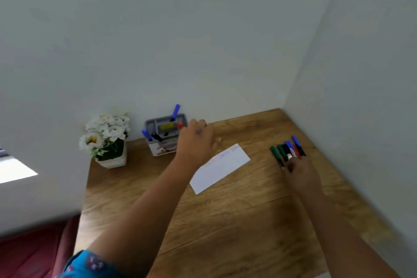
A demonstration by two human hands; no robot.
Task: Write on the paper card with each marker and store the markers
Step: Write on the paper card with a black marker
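Your right hand reaches the loose markers on the right of the wooden desk, fingers on one with a white band; whether you've pinched it, I cannot tell. The paper card lies mid-desk, faint writing on its far edge. Farther back, your left hand hovers beside the grey organiser, fingers hidden, likely storing the red marker.

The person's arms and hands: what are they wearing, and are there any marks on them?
Both forearms are bare, with no watch, bracelet or glove visible. The left arm shows a short bright blue sleeve with a dark and white pattern near the elbow. The left hand has a small dark smudge on its back. The right hand shows no ring or clear mark; the picture is blurred there.
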